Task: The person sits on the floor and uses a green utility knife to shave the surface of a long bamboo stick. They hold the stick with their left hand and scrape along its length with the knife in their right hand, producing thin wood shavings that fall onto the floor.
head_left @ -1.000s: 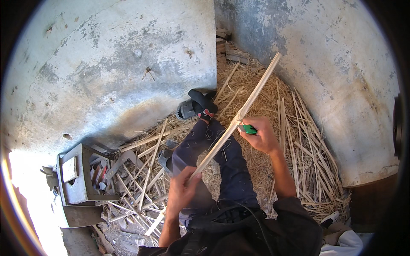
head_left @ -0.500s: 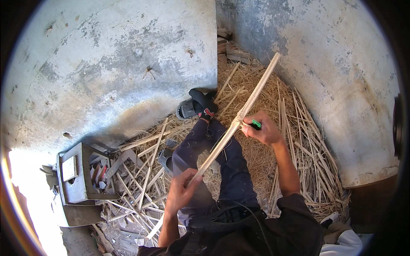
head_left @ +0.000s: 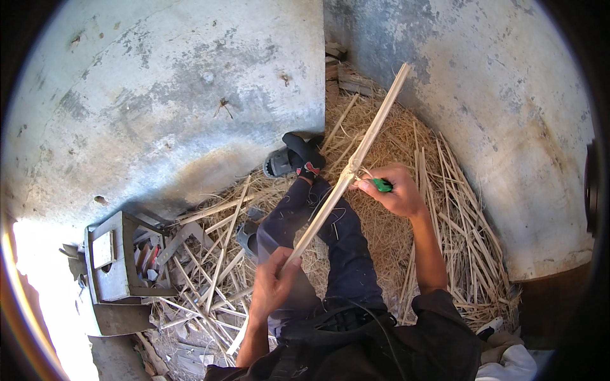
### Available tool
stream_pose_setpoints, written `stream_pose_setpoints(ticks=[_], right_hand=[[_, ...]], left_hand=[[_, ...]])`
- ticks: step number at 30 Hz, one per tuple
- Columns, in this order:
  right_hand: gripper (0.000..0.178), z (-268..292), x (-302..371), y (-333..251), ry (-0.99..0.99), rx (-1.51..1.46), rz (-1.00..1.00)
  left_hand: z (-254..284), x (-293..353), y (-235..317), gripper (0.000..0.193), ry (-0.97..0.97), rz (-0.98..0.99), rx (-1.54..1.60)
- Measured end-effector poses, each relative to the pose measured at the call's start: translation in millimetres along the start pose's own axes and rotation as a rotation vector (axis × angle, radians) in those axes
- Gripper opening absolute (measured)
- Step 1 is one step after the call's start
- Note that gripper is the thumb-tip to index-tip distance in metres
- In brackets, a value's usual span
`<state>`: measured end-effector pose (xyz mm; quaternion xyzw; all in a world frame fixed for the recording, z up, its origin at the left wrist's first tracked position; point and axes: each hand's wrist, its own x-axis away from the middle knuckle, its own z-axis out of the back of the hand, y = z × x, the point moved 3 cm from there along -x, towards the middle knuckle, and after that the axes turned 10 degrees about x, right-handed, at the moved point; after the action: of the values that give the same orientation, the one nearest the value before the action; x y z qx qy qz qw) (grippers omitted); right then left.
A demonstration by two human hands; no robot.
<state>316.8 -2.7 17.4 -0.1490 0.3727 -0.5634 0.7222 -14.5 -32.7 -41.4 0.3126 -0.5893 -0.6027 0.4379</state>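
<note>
A long, pale split-bamboo strip [head_left: 375, 124] slants across my lap, its far end up near the wall. My left hand [head_left: 273, 282] is closed around its near end. Beside the knobbly node at the strip's middle, my right hand [head_left: 399, 190] is closed on a small green-handled tool [head_left: 382, 185]. The fingers hide the tool's working end, so its kind cannot be made out. Thin fibres stick out at the node, by my right fingertips.
Pale shavings [head_left: 381, 247] cover the floor around my legs. Many split strips [head_left: 470, 235] lie along the right wall, and others [head_left: 219, 267] criss-cross at the left. A wooden box frame [head_left: 114, 260] with odds and ends stands at the left. My sandalled foot [head_left: 279, 162] rests near the wall corner.
The bamboo strip has shifted slightly up and to the left, its far end rising. My right hand has turned a little, showing more of the green handle; my left hand keeps its hold.
</note>
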Motion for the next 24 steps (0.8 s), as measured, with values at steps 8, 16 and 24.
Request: stream_pose_setpoints(ticks=[8,16,24], right_hand=[[0.013,4.2,3.0,-10.2,0.139,0.130,0.054],[0.015,-0.8,1.4,9.8,0.073,-0.103,0.073],[0.023,-3.7,1.6,20.1,0.097,-0.446,0.072]], left_hand=[[1.3,-2.8,-1.7,0.015,0.048,-0.094,-0.120],[-3.6,-1.9,-3.0,0.022,-0.099,-0.026,-0.072],[-3.8,0.3,-8.8,0.030,-0.214,-0.008,0.032]])
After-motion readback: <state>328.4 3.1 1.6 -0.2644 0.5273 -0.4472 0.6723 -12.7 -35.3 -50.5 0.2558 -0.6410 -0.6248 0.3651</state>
